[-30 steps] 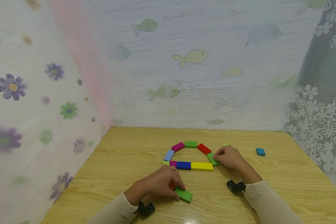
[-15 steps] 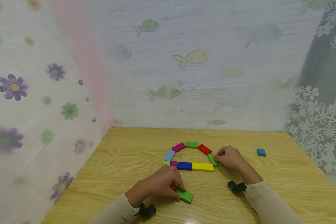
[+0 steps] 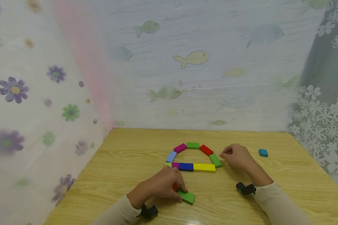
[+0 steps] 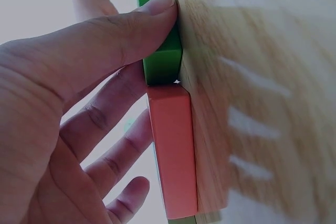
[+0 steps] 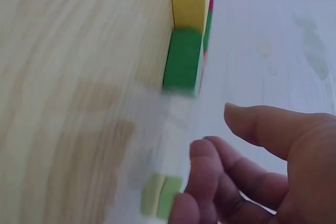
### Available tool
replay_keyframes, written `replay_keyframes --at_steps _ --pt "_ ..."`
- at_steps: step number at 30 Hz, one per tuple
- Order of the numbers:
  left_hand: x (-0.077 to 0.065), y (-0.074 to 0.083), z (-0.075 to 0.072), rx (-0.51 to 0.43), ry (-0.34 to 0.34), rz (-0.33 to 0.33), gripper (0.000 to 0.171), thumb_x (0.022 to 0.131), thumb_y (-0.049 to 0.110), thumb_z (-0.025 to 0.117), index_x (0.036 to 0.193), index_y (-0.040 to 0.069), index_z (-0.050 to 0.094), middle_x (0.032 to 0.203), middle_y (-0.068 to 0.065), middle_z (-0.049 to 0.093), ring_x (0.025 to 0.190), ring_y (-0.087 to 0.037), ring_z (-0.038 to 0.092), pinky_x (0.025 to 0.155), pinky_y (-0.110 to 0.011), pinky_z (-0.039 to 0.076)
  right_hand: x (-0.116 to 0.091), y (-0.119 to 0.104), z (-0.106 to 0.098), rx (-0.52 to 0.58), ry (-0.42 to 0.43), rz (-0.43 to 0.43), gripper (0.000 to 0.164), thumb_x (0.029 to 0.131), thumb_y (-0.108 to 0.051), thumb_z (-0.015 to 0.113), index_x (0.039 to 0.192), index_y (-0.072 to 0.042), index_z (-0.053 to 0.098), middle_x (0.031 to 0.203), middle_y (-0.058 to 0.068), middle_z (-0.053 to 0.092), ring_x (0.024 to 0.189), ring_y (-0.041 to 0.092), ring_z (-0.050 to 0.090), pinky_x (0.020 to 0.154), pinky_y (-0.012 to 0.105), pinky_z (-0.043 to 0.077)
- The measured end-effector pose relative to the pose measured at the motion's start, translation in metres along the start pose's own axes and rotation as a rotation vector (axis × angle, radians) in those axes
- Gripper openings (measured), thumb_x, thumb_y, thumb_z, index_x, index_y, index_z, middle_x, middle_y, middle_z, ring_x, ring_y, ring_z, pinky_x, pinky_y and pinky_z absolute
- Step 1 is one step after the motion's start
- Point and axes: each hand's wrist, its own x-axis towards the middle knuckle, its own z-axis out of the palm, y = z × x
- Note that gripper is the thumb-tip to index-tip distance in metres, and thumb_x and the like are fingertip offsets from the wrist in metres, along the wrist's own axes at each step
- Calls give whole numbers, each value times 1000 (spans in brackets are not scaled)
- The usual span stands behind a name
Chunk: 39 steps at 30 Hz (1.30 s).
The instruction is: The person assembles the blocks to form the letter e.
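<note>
In the head view my left hand (image 3: 163, 184) pinches a green block (image 3: 188, 197) between thumb and fingers, flat on the table. A red block (image 4: 173, 150) touches its end, mostly hidden under that hand in the head view. My right hand (image 3: 238, 157) hovers just right of another green block (image 3: 215, 160), the right end of an arch of blocks. Its fingers are loosely bent, the thumb (image 5: 257, 121) apart from them, with nothing between. Below the arch runs a straight row with a yellow block (image 3: 204, 167) and a dark blue block (image 3: 186, 167).
Also in the arch are a red block (image 3: 206, 150), a green block (image 3: 193, 146), a magenta block (image 3: 180, 148) and a light blue block (image 3: 171, 156). A light green block (image 5: 170, 198) lies beside my right hand. Farther right sits a blue block (image 3: 263, 152). Patterned sheets (image 3: 197, 93) bound the table.
My right hand has let go of the green block at the arch's right end and moved slightly right. My left hand stays on its green block.
</note>
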Motion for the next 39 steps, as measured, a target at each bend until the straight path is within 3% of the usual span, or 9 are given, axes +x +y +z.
replay_keyframes --at_steps 7,11,17,23,28,34,39 --pt "1 0 0 5 -2 -3 27 79 44 90 104 38 82 97 33 68 105 6 54 93 -28 39 -8 18 -23 5 106 -55 28 99 -29 70 115 -6 75 106 10 74 96 30 68 73 39 57" --pt "0 0 0 5 0 -3 27 79 44 90 104 38 82 97 33 68 104 6 54 92 -27 39 -13 28 -34 0 136 -40 39 99 -29 71 128 -4 70 125 21 69 111 42 66 78 45 59" --pt "0 0 -1 2 -2 4 27 79 45 89 105 38 82 98 33 68 104 7 54 90 -25 39 -15 41 -43 -1 96 -1 55 99 -28 71 146 -4 57 149 34 47 127 52 56 81 51 60" --pt "0 -2 0 1 5 14 27 80 46 88 105 38 82 97 33 68 103 7 54 90 -26 39 -8 48 -37 14 23 -19 60 99 -22 70 152 -3 48 157 36 34 129 55 53 80 48 60" --pt "0 -2 1 0 12 18 26 80 46 88 104 38 82 97 34 67 103 7 54 91 -27 39 0 49 -31 16 -4 -41 60 100 -21 68 153 -1 48 156 34 38 128 55 54 81 46 60" --pt "1 -2 0 -10 -1 8 26 80 46 88 104 37 82 97 34 67 104 7 54 92 -27 39 10 41 -26 -9 -43 -4 64 99 -32 70 148 5 50 140 31 57 126 51 55 95 58 52" --pt "1 -2 0 -7 -4 -3 26 79 46 89 103 38 82 96 34 67 105 6 54 94 -28 40 22 35 -24 -60 -47 46 66 97 -35 73 141 10 55 130 30 64 116 45 62 93 56 54"
